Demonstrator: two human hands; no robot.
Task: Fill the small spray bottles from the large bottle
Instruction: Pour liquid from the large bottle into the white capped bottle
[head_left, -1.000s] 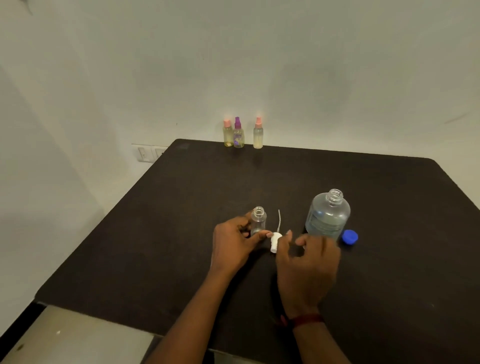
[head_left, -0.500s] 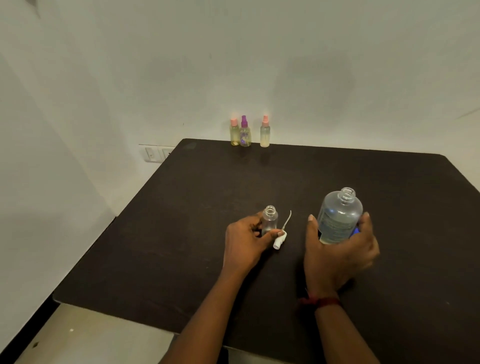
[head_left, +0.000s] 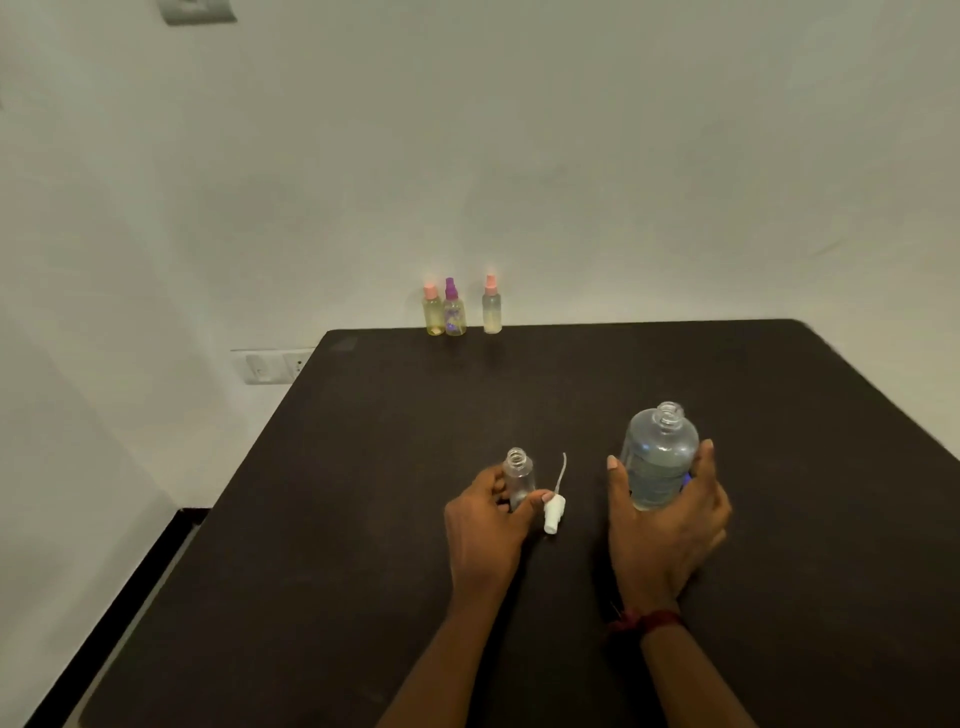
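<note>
A small clear spray bottle (head_left: 519, 475) stands upright and uncapped on the dark table (head_left: 395, 415); my left hand (head_left: 485, 530) is wrapped around its lower part. Its white spray head (head_left: 554, 512) with a thin dip tube lies on the table just right of that bottle. My right hand (head_left: 665, 540) grips the large clear bottle (head_left: 657, 457), which is open at the top, upright and holds clear liquid. A sliver of its blue cap (head_left: 687, 479) shows behind my right fingers.
Three small capped spray bottles stand at the table's far edge by the wall: a pink-capped one (head_left: 432, 312), a purple-capped one (head_left: 454, 310) and another pink-capped one (head_left: 492, 307). The table's left edge drops to the floor. A wall socket (head_left: 270, 365) sits left of the table.
My right hand left the white spray head on the table, moved right and closed around the large bottle. The left hand kept hold of the small bottle.
</note>
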